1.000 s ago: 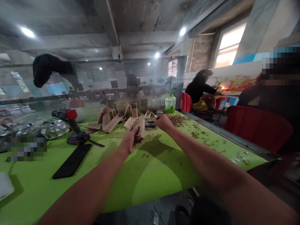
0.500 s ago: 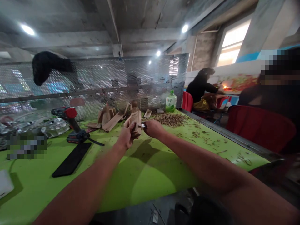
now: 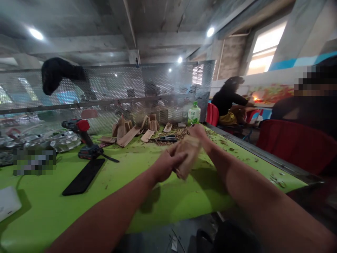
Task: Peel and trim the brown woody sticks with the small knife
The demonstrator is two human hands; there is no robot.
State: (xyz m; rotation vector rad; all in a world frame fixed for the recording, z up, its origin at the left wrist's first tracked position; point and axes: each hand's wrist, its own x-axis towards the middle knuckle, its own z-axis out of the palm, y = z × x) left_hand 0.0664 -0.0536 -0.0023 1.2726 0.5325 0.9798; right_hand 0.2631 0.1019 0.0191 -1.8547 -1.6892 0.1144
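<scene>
My left hand [image 3: 167, 163] is closed round a light-brown wooden piece [image 3: 187, 156], blurred by motion and tilted above the table, thumb on its face. My right hand [image 3: 198, 131] is a fist beyond the piece, near the green-capped bottle [image 3: 194, 113]. A small metal tip [image 3: 192, 124] pokes out of that fist; the rest of the tool is hidden. Behind the left hand, a dark-handled hand tool [image 3: 170, 138] lies among curled shavings [image 3: 181, 133]. Several more wooden pieces [image 3: 129, 136] stand and lean at the back of the table.
A cordless drill [image 3: 85, 140] stands on the left of the green table [image 3: 126, 207], behind a black flat slab [image 3: 84, 177]. Clear plastic-wrapped items [image 3: 64, 140] lie farther left. A perforated metal screen [image 3: 110, 95] closes the back. Two people sit at right near red chairs [image 3: 292, 144].
My left hand has brought the wooden piece right and nearer to me. My right hand has moved away from it, right and farther back. The dark-handled tool has come into sight.
</scene>
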